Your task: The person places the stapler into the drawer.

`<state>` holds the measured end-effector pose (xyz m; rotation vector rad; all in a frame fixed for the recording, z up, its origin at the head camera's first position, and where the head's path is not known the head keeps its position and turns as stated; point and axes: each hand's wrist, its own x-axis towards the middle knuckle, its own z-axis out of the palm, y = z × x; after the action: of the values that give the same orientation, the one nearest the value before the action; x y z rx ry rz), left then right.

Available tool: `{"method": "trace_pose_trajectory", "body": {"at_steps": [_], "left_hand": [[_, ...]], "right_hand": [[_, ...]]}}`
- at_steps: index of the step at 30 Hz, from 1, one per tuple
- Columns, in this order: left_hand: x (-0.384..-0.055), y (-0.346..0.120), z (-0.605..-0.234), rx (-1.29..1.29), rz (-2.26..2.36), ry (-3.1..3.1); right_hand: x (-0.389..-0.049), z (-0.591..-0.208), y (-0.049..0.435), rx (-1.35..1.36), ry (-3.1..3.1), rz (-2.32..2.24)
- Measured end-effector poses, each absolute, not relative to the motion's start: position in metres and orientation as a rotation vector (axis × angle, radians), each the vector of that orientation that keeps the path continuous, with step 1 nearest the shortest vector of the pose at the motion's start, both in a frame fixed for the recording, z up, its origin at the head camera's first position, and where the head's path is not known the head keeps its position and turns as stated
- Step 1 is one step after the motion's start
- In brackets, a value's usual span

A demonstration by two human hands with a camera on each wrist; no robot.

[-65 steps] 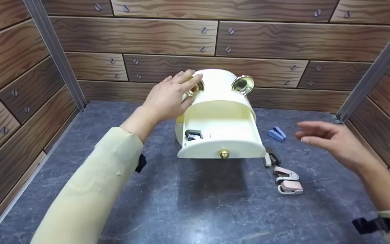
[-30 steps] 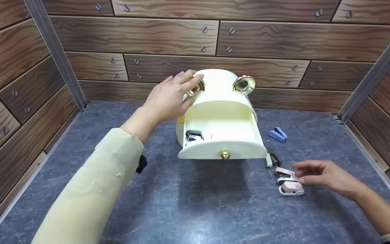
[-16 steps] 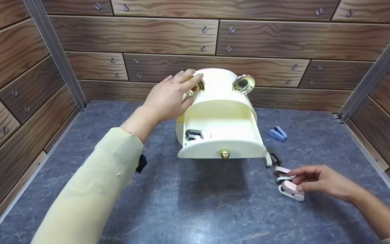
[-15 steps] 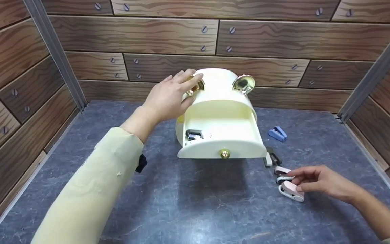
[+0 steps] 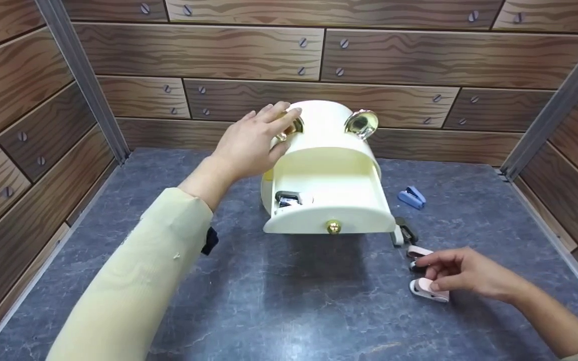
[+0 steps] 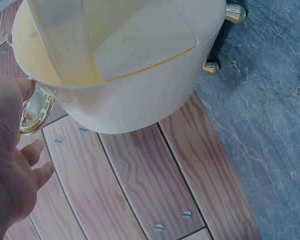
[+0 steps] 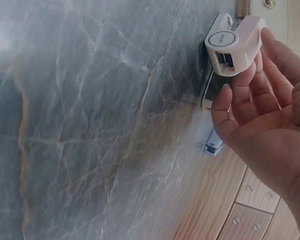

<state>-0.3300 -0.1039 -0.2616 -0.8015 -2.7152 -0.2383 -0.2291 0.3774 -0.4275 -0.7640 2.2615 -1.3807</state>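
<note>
A cream-white storage box (image 5: 324, 120) with a gold ear (image 5: 362, 124) stands at the centre, its drawer (image 5: 329, 220) pulled out. My left hand (image 5: 249, 143) rests over the other gold ear (image 6: 37, 110), fingers fairly straight, covering part of it. Low at the right, my right hand (image 5: 474, 276) pinches a small pink and white stapler (image 7: 235, 47) between thumb and fingers. Its index fingertip overlaps a second pink stapler (image 5: 418, 251) just behind, which is partly hidden. A small black and white stapler (image 5: 289, 199) lies in the drawer's left front corner.
A blue stapler (image 5: 412, 197) lies right of the box. Dark and white staplers (image 5: 404, 232) sit by the drawer's right front corner. Wood-patterned walls (image 5: 289, 55) enclose the grey marbled table (image 5: 219, 311) at the back and sides.
My right hand has come down from beside the blue stapler to the pink and white stapler, which has turned and shifted slightly toward me, away from its neighbour. The left hand stays put.
</note>
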Motion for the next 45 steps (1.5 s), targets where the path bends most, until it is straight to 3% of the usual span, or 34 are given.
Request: {"method": "trace_pose_trajectory", "body": {"at_steps": [14, 34, 45], "left_hand": [[-0.328, -0.103, -0.259, -0.793, -0.238, -2.736], [-0.330, -0.103, -0.261, -0.788, -0.230, -2.730], [-0.330, -0.103, -0.260, -0.795, -0.241, -2.724]], "right_hand": [[-0.244, -0.423, 0.386, -0.602, 2.618, -1.338], [-0.261, -0.439, 0.380, -0.562, 2.563, -1.219], [-0.253, -0.409, 0.371, -0.663, 2.596, -1.327]]}}
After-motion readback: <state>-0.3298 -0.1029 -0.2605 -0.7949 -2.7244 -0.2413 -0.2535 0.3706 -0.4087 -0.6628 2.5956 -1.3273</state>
